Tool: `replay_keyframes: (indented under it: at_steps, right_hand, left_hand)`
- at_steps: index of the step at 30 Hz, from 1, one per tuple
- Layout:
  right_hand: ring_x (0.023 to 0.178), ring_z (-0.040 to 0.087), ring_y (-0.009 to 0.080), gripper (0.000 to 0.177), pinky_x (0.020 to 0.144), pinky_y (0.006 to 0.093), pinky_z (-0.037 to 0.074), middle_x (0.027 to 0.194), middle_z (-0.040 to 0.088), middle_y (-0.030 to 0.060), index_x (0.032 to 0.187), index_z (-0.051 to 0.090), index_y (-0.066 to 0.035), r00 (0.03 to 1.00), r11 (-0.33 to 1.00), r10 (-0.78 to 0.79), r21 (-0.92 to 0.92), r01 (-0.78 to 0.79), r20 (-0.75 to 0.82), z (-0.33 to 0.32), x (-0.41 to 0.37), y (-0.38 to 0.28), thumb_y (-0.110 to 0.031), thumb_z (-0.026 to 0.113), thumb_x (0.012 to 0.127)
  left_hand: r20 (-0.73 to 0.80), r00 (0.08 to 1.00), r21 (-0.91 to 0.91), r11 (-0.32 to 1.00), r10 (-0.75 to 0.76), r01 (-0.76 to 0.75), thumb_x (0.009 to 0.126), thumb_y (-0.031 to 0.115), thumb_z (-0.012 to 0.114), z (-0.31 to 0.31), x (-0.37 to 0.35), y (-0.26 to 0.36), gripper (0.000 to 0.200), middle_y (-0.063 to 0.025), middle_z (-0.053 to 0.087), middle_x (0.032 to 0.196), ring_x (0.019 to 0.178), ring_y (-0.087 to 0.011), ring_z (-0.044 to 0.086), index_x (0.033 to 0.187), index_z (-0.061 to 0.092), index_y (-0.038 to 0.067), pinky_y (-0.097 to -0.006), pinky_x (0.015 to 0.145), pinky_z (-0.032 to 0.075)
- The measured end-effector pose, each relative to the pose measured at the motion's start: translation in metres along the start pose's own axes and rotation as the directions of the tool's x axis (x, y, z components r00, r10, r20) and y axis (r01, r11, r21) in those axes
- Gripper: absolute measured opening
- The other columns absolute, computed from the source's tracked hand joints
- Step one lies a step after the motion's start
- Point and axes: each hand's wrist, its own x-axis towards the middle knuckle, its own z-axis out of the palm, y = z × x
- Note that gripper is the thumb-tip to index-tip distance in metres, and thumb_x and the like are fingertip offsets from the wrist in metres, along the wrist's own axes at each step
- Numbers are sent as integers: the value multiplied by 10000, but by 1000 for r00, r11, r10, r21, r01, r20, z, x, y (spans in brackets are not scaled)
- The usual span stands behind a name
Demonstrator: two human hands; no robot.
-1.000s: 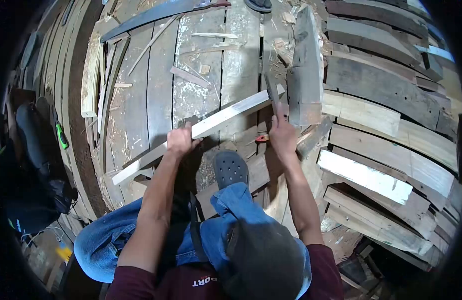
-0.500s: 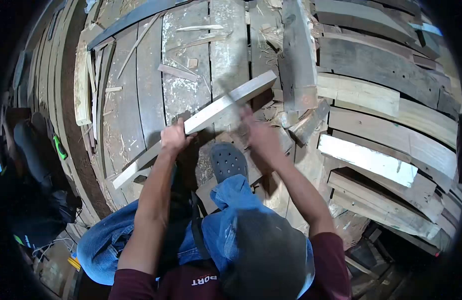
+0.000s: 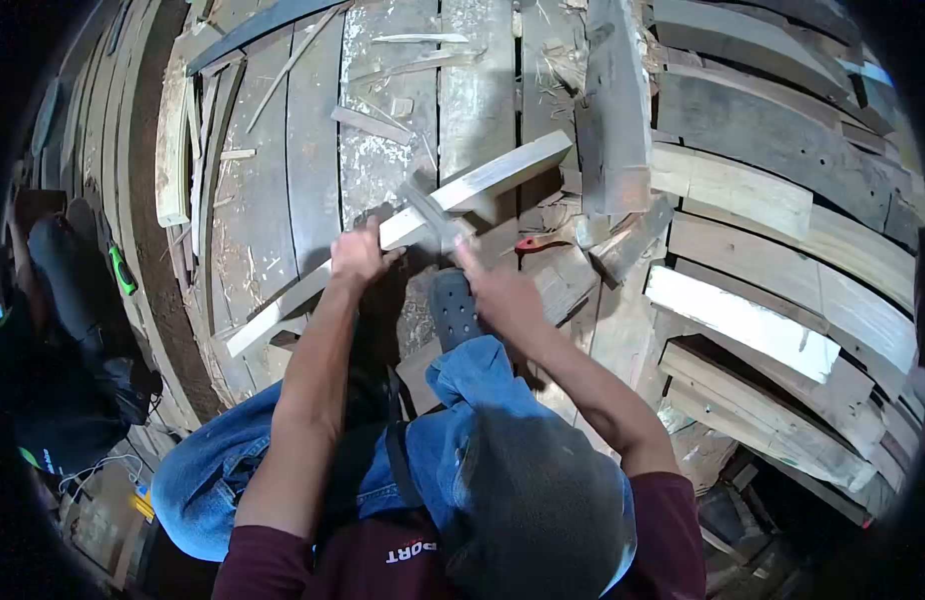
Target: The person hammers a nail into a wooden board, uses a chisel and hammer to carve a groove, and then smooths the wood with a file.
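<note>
A long squared strip of wood (image 3: 503, 172) lies slantwise in front of me, its pale top face lit. My left hand (image 3: 357, 256) is closed round the middle of the strip. In my right hand (image 3: 501, 290) is a flat grey file (image 3: 430, 210), smeared by motion, that crosses the strip just right of my left hand. The file's handle is mostly hidden in my fingers. My foot in a grey clog (image 3: 455, 305) stands below the strip, near my right hand.
A red-handled tool (image 3: 543, 243) lies among offcuts on the right. Stacked boards (image 3: 748, 265) fill the right side. Wood splinters and a short stick (image 3: 371, 125) lie on the plank floor. At the left are a green-handled tool (image 3: 121, 270) and another person (image 3: 68, 330).
My right hand has moved left and down with the file, which now lies across the strip nearer my left hand. The red-handled tool has come into sight. My left hand keeps its hold.
</note>
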Motion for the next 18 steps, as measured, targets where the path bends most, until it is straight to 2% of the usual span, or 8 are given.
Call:
replay_keyframes:
  at_steps: [2,4,6,8,13,15,16,18]
  right_hand:
    - [612,636,368,578,527,504,496,691,614,201,1447,335,-185,992,992,-94,-90,86,-87,9,5,22,-139,506,896]
    - [634,644,365,505,533,506,494,761,632,215,1408,378,-186,957,998,61,35,-53,-283,55,31,100,-142,489,917]
    - [629,646,354,397,519,504,485,828,644,228,1338,436,-182,903,892,398,297,-341,-160,-22,30,40,-142,470,945]
    - [616,640,352,496,520,487,492,774,640,206,1415,351,-201,985,984,151,110,-142,-80,-20,17,30,-149,482,939]
    - [627,652,337,690,551,460,515,735,648,167,1494,240,-239,973,984,180,12,-180,-146,-19,28,71,-129,541,883]
    - [638,664,322,699,541,448,518,743,660,154,1496,233,-237,968,968,248,-55,-247,24,-35,19,33,-112,536,879]
    - [636,669,328,693,523,446,517,719,662,155,1496,230,-230,997,999,28,-45,-25,75,-21,7,22,-109,526,881]
    - [637,650,366,666,542,483,502,769,660,197,1488,256,-192,994,992,97,-81,-93,42,-18,8,46,-154,531,883]
  left_hand:
    - [30,1000,-20,1000,0,1,769,548,690,-4,3,-2,643,-194,683,900,848,-368,671,1131,514,47,-475,752,527]
    - [-14,1000,-46,999,15,-15,760,546,701,1,5,-5,641,-198,683,899,850,-368,671,1117,519,46,-479,747,527]
    - [-71,997,-29,999,16,-18,749,531,719,-1,-3,0,623,-194,687,885,841,-368,673,1089,525,46,-480,742,527]
    - [-29,1000,-33,999,13,-14,750,521,722,-2,-2,-1,612,-191,688,871,830,-370,673,1080,524,45,-478,741,527]
    - [-56,998,-34,999,28,-30,756,542,706,2,1,-2,620,-185,690,840,818,-359,676,1073,523,41,-468,729,529]
    - [-37,999,-35,999,27,-29,758,550,699,3,-2,-3,633,-182,692,843,826,-353,677,1079,518,36,-464,730,530]
    - [-18,1000,-33,999,23,-23,758,548,700,1,-1,-2,633,-183,693,849,830,-354,677,1080,516,35,-464,730,530]
    - [-8,1000,-30,999,17,-18,759,540,704,-1,1,-1,631,-187,692,873,843,-361,674,1085,515,33,-466,743,528]
